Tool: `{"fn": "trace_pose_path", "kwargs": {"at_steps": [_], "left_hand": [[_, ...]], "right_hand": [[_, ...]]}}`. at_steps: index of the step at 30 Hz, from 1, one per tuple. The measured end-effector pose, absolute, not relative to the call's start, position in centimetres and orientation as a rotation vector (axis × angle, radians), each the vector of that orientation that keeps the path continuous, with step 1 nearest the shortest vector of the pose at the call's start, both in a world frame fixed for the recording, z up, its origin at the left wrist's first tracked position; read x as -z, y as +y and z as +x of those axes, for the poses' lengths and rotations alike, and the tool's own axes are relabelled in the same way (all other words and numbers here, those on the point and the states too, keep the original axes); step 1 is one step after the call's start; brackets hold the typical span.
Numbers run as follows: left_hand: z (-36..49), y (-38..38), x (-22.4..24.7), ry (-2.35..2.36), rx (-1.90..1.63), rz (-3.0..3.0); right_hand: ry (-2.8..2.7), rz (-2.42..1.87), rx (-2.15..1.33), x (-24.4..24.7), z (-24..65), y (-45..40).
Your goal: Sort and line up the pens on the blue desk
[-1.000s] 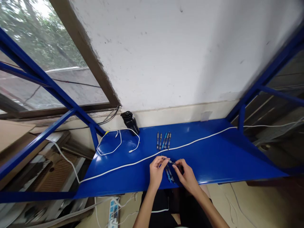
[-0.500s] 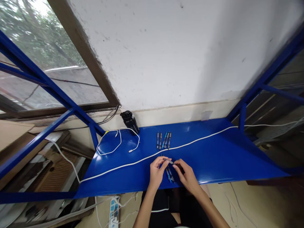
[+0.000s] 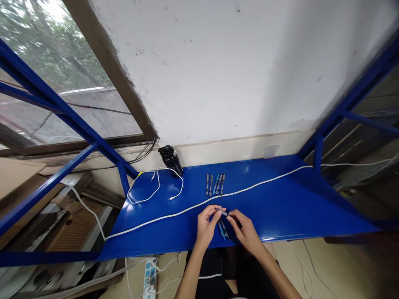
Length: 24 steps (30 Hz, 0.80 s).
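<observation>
Near the front edge of the blue table (image 3: 293, 207), my left hand (image 3: 207, 222) pinches one end of a dark grey pen (image 3: 222, 212). The fingers of my right hand (image 3: 243, 227) close on the pen's other end. Below the held pen, more pens (image 3: 222, 230), one with blue parts, lie between my hands, partly hidden by them. Farther back, several pens (image 3: 215, 184) lie side by side in a row, most grey and black, one light blue.
A white cable (image 3: 174, 214) crosses the table between the pen row and my hands. At the back left stand a black bottle (image 3: 171, 160) and a looped white cord (image 3: 140, 202). Blue frame bars (image 3: 318, 153) flank the table. A power strip (image 3: 150, 274) lies below.
My hands have barely moved; the pen between them has shifted very slightly.
</observation>
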<state>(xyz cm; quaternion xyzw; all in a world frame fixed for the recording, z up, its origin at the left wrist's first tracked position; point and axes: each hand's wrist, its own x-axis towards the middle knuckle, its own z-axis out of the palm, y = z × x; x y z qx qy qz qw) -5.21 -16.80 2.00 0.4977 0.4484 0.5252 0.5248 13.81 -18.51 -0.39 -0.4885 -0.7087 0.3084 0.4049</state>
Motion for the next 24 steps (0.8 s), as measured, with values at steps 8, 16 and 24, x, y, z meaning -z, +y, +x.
{"fn": "trace_pose_path", "kwargs": {"at_steps": [8,16,24], "left_hand": [[-5.19,-16.83,-1.92,1.079,-1.252,1.179],[-5.21,-16.83,-1.89,1.081,-1.248,1.161],[-5.29,-16.81,-2.05,1.07,-1.251,1.163]], "right_hand": [[-1.806,-1.247,-0.786,0.67,13.85,-18.5],[-1.828,-1.265,-0.818,0.24,13.83,-18.52],[-1.85,-1.299,-0.845,-0.19,14.0,-18.57]]}}
